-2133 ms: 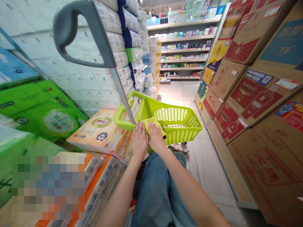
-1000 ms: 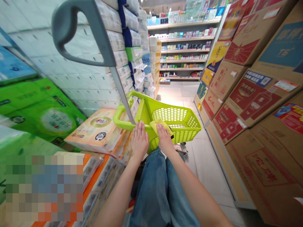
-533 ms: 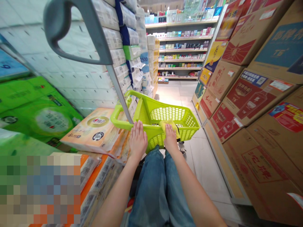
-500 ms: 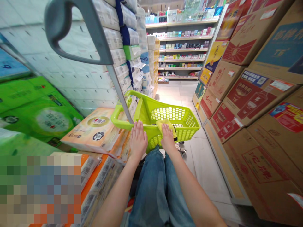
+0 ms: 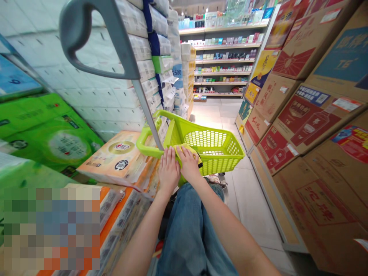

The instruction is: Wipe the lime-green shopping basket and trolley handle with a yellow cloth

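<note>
A lime-green shopping basket (image 5: 221, 163) with perforated walls stands in front of my knees. A metal pole topped by a grey loop handle (image 5: 130, 57) rises at its left end. My left hand (image 5: 169, 170) lies on the basket's near rim beside the foot of the pole, fingers stretched out and flat. Right beside it, my right hand (image 5: 188, 165) presses a yellow cloth (image 5: 192, 150) with a dark edge onto the same rim, its fingers bent over the cloth. The cloth is partly hidden under this hand. The two hands are close together, near touching.
Wrapped tissue packs (image 5: 115, 153) are stacked close on the left. Cardboard cartons (image 5: 322, 207) line the right side on a low wooden base. Between them a tiled floor (image 5: 244, 203) leads to shelves (image 5: 224, 61) of small products at the back.
My right hand has slid left along the rim with the yellow cloth, up beside my left hand. My left hand has stayed at nearly the same place on the basket.
</note>
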`<act>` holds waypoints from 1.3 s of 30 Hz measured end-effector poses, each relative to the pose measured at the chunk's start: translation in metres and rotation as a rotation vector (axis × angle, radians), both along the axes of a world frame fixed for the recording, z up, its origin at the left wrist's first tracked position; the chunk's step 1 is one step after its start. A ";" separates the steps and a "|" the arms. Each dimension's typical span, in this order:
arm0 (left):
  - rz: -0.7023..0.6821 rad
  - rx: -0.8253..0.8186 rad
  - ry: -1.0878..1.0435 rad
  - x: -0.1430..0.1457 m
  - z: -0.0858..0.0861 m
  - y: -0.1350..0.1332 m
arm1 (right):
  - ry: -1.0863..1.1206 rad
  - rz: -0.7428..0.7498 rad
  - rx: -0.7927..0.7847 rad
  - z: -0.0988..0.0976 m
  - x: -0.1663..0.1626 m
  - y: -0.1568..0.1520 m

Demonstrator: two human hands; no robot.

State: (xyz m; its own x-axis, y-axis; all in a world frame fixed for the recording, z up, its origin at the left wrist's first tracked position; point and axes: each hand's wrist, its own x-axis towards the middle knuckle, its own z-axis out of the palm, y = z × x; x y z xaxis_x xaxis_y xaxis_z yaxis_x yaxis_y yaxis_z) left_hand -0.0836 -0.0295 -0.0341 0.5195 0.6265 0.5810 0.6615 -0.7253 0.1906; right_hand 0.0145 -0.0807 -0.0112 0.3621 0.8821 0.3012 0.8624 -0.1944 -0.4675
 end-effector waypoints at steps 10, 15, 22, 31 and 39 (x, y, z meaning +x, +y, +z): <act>-0.024 0.015 -0.027 -0.001 -0.004 0.001 | -0.075 0.012 0.014 -0.031 0.022 -0.022; -0.032 0.009 -0.043 -0.001 -0.005 0.001 | -0.094 -0.130 -0.019 -0.057 0.069 -0.053; -0.031 0.017 -0.046 -0.001 -0.005 0.001 | 0.041 -0.323 -0.046 -0.062 0.071 -0.051; -0.021 0.008 -0.021 -0.002 -0.001 0.001 | 0.094 0.085 0.041 -0.011 -0.005 0.001; -0.024 0.013 -0.031 -0.001 -0.005 0.001 | -0.064 -0.054 0.005 -0.054 0.046 -0.042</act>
State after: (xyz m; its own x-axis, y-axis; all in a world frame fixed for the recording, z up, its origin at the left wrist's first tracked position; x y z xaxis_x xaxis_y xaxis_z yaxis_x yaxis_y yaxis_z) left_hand -0.0848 -0.0284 -0.0389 0.5156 0.6067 0.6050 0.6381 -0.7431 0.2015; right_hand 0.0608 -0.1226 -0.0649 0.3890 0.8603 0.3295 0.8789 -0.2393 -0.4127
